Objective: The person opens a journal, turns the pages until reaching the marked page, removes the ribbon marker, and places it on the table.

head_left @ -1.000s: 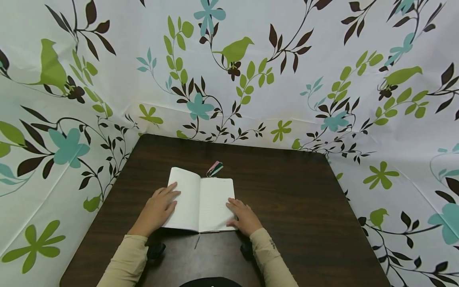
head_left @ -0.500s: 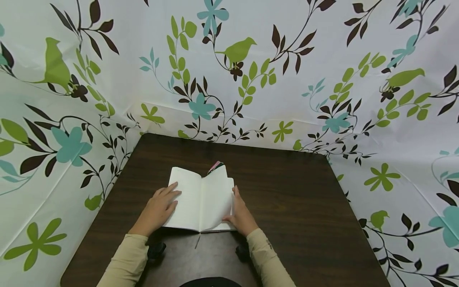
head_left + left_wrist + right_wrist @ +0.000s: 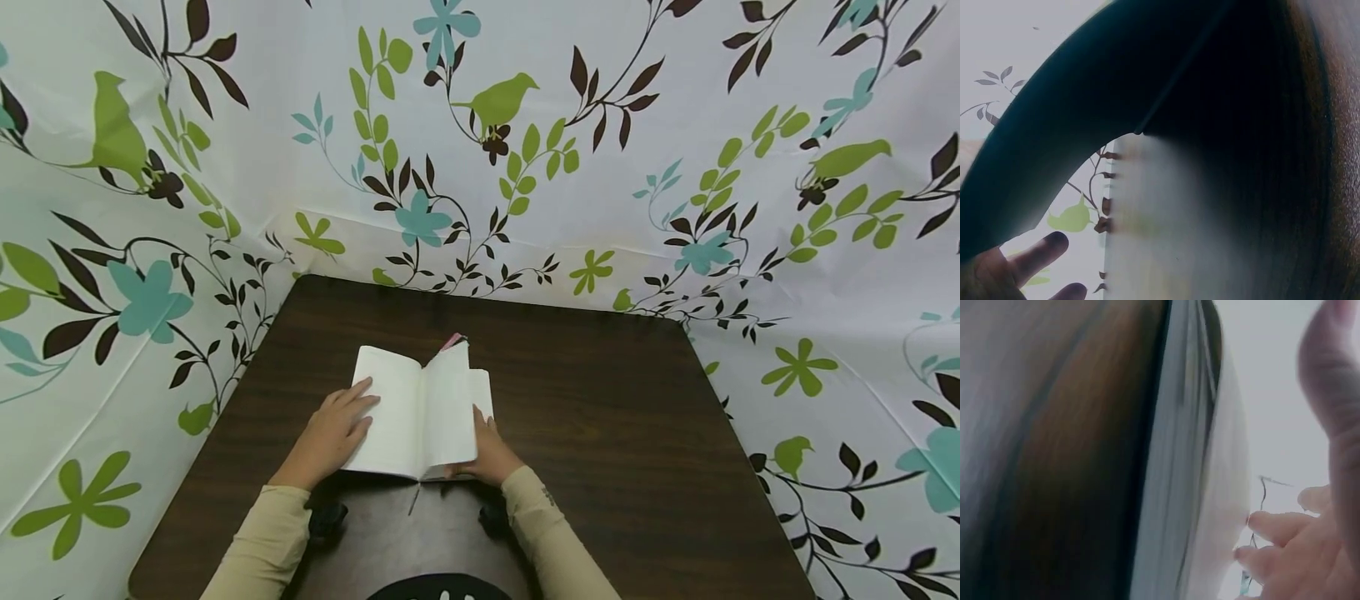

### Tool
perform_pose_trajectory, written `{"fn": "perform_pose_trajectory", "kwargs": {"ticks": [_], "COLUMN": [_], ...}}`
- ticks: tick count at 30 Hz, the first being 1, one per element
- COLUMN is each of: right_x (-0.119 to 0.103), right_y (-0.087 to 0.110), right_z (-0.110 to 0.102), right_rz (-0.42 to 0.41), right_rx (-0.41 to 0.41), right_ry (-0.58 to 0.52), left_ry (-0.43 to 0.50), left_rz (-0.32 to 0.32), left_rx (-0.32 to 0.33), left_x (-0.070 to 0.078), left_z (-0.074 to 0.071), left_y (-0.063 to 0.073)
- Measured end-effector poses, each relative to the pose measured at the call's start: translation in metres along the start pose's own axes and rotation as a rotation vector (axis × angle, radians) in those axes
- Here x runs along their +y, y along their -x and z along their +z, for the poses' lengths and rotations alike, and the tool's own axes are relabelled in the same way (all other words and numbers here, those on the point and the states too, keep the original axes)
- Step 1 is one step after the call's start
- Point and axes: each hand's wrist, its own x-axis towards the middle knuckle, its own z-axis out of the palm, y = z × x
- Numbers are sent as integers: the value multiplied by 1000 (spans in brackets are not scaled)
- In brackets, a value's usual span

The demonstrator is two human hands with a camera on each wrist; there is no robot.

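An open notebook [image 3: 390, 408] with blank-looking pages lies on the table. My left hand [image 3: 326, 437] rests on its left page, fingers spread near the outer edge. One right-hand page [image 3: 448, 408] stands raised and curved toward the spine. My right hand [image 3: 491, 450] is behind that page, partly hidden by it. In the right wrist view, fingertips [image 3: 1272, 534] touch the page while the thumb [image 3: 1332, 381] stands apart. The left wrist view shows the notebook's dark cover [image 3: 1054, 119] and some left fingers [image 3: 1038, 256].
The dark wooden table [image 3: 600, 417] extends on both sides of the notebook. A pink item [image 3: 452, 340] peeks out behind the raised page. A thin ribbon [image 3: 414, 498] hangs from the spine's near end. Patterned cloth [image 3: 480, 192] surrounds the table's back and sides.
The right hand has moved from the right page's outer edge leftward, and a page has lifted and swung toward the spine. The left hand has stayed in place.
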Motion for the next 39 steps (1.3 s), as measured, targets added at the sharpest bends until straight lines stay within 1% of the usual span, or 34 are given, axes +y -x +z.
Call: {"fn": "perform_pose_trajectory", "kwargs": {"ticks": [3,5,9,12,15,18,21,25,28,30,33,39], "right_x": [-13,-22,-34,-37,-38,-37,-31,-17,-10,-9,-10,-13], "right_y": [-2,-4,-11,-12,-11,-9,-7,-3,1,3,5,5], "right_z": [1,4,15,24,29,28,26,26,24,23,21,22], "right_rz": [-9,-25,-78,-86,-69,-43,5,132,231,277,310,322], "right_rx": [-19,-44,-94,-119,-127,-81,1,87,119,131,146,171], "right_ry": [-9,34,194,241,248,257,278,320,322,319,310,316], "left_ry": [22,49,126,191,196,164,143,145,136,128,120,117], "left_rz": [18,28,38,26,-5,-34,-47,-57,-56,-53,-47,-53], "left_rx": [11,24,43,27,-6,-33,-49,-66,-65,-63,-58,-52], "left_x": [0,0,1,1,0,1,1,0,0,0,0,1], "left_z": [0,0,0,0,0,-1,-1,-1,-1,-2,-2,-4], "left_y": [-1,-1,-2,-3,-3,-1,1,1,2,2,3,3]}}
